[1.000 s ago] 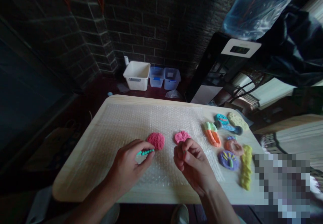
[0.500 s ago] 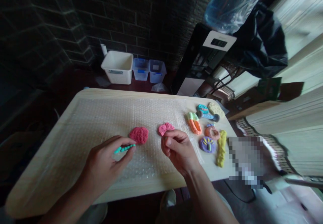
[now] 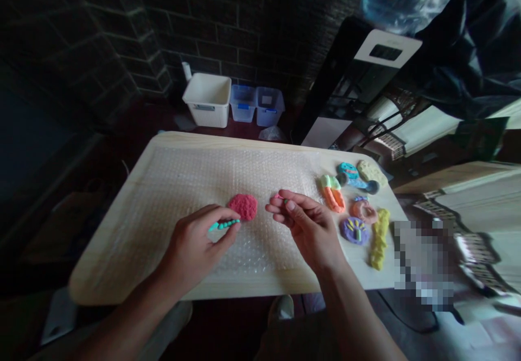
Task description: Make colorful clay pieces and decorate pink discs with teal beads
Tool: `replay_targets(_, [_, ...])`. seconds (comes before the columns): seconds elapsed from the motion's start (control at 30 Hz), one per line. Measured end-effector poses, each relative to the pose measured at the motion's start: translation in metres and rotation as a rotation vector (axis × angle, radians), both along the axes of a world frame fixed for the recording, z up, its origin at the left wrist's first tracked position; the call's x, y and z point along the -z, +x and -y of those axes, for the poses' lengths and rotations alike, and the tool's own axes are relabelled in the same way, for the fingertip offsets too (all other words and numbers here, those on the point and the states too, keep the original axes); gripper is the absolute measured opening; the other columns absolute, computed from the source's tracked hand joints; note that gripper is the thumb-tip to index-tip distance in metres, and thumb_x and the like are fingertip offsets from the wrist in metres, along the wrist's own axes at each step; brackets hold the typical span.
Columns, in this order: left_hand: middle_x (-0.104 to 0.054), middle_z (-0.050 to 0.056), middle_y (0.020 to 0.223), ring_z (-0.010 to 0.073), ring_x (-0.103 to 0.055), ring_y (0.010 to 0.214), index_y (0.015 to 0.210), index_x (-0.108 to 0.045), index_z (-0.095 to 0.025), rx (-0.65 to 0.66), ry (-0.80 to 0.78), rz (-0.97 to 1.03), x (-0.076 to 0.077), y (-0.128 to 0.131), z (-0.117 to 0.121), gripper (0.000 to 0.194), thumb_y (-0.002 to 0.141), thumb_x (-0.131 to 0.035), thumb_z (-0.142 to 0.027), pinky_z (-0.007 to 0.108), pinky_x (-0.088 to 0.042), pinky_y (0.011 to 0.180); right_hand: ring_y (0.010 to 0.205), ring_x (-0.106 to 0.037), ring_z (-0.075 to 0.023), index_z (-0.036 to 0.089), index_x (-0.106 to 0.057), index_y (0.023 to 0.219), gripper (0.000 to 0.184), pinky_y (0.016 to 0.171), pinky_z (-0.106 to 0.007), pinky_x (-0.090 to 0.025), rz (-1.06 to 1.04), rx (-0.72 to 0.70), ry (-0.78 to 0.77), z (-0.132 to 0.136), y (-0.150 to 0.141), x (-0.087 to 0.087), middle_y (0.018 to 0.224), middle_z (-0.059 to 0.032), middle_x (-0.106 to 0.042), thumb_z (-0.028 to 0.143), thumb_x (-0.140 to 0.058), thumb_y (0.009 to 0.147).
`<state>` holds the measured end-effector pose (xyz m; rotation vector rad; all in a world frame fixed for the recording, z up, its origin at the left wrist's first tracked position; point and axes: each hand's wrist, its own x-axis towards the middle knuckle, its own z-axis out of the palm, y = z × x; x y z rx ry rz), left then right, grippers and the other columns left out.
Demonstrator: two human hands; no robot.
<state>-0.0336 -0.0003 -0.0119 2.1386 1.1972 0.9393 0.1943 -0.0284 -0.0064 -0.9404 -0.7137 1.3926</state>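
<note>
My left hand [image 3: 195, 244] pinches a thin teal clay strip [image 3: 225, 223] between thumb and fingers, just left of a flat red clay disc [image 3: 243, 206] on the bubble wrap [image 3: 191, 182]. My right hand [image 3: 306, 224] is closed in a pinch over a small green bit of clay at its fingertips. It hovers on top of a pink clay piece [image 3: 278, 196], which it mostly hides. Both hands are above the middle of the wooden table [image 3: 122, 263].
Several finished clay shapes lie at the table's right end: an orange and green one [image 3: 332, 191], a teal and blue one [image 3: 353, 174], a purple disc [image 3: 355, 229], a yellow strip [image 3: 378, 239]. A white bin [image 3: 207, 100] and two clear boxes [image 3: 256, 106] stand on the floor behind.
My right hand has moved forward over the pink clay piece, covering most of it. My left hand keeps the teal strip beside the red disc. The camera has shifted.
</note>
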Motion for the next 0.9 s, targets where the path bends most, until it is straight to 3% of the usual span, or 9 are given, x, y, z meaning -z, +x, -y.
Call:
replay_targets(0.13, [-0.077,0.0,0.089,0.0171,-0.073,0.081,0.094,-0.072,-0.022,0.008,-0.016,0.018,-0.0002,0.0008,0.0001,0.007,0.092,-0.065,-0.02,0.026,-0.054,0.074,0.09,-0.08,-0.021,0.024,-0.083,0.094,0.021,0.075,-0.032,-0.064,0.025,0.025,-0.021,0.0002,0.0003,0.0031,0.098,-0.0051,-0.084,0.028,-0.093,0.076])
replay_targets(0.27, [-0.077,0.0,0.089,0.0174,-0.073,0.082,0.094,-0.072,-0.022,0.005,-0.026,0.03,0.0009,0.0006,-0.0004,0.008,0.092,-0.065,-0.02,0.027,-0.053,0.075,0.056,-0.068,-0.0133,0.021,-0.077,0.074,0.023,0.052,-0.024,-0.056,0.086,0.058,0.008,0.0003,-0.0004,0.0039,0.066,0.0005,-0.075,0.025,-0.098,0.065])
replay_targets(0.4, [-0.076,0.0,0.089,0.0169,-0.072,0.082,0.094,-0.073,-0.022,0.006,-0.038,0.036,0.0011,0.0001,-0.0003,0.008,0.092,-0.066,-0.019,0.027,-0.053,0.075,0.043,-0.05,-0.0077,0.02,-0.069,0.066,0.029,0.038,-0.019,-0.041,0.106,0.071,0.015,0.0003,-0.0016,0.0036,0.053,0.0057,-0.06,0.027,-0.098,0.066])
replay_targets(0.5, [-0.076,0.0,0.089,0.0167,-0.072,0.083,0.094,-0.072,-0.022,0.008,-0.042,0.045,0.0009,0.0002,-0.0002,0.008,0.092,-0.066,-0.018,0.027,-0.053,0.075,0.04,-0.049,-0.0072,0.019,-0.07,0.068,0.027,0.037,-0.018,-0.038,0.107,0.059,0.01,0.0006,-0.0005,0.0048,0.052,0.0048,-0.06,0.033,-0.093,0.075])
replay_targets(0.6, [-0.076,0.0,0.089,0.0168,-0.072,0.082,0.094,-0.073,-0.022,0.008,-0.043,0.047,0.0015,0.0003,-0.0003,0.008,0.091,-0.066,-0.017,0.027,-0.052,0.076,0.049,-0.063,-0.0106,0.019,-0.077,0.082,0.018,0.043,-0.019,-0.048,0.118,0.032,-0.005,-0.0002,0.002,0.0065,0.064,-0.0005,-0.072,0.035,-0.086,0.085])
replay_targets(0.7, [-0.076,0.0,0.089,0.0168,-0.072,0.083,0.094,-0.073,-0.022,0.006,-0.05,0.044,0.0027,0.0005,-0.0008,0.008,0.091,-0.066,-0.018,0.027,-0.052,0.075,0.077,-0.076,-0.0163,0.02,-0.08,0.098,0.016,0.066,-0.025,-0.061,0.099,0.007,0.007,-0.0022,0.0035,0.0078,0.09,-0.0059,-0.081,0.031,-0.083,0.088])
replay_targets(0.8, [-0.076,0.0,0.09,0.0168,-0.072,0.083,0.094,-0.073,-0.022,0.009,-0.052,0.049,0.0034,0.0009,-0.0016,0.008,0.092,-0.066,-0.018,0.026,-0.052,0.076,0.093,-0.077,-0.0188,0.02,-0.08,0.106,0.019,0.083,-0.03,-0.062,0.079,-0.032,-0.003,-0.0036,0.0032,0.0091,0.104,-0.0074,-0.081,0.031,-0.081,0.091])
replay_targets(0.9, [-0.076,0.0,0.09,0.0166,-0.071,0.083,0.094,-0.072,-0.022,0.013,-0.047,0.05,0.0031,0.0016,-0.0022,0.008,0.091,-0.066,-0.018,0.026,-0.051,0.076,0.094,-0.077,-0.0183,0.02,-0.079,0.109,0.02,0.088,-0.031,-0.061,0.072,-0.06,0.002,-0.0034,0.0019,0.0095,0.104,-0.0069,-0.081,0.031,-0.078,0.093])
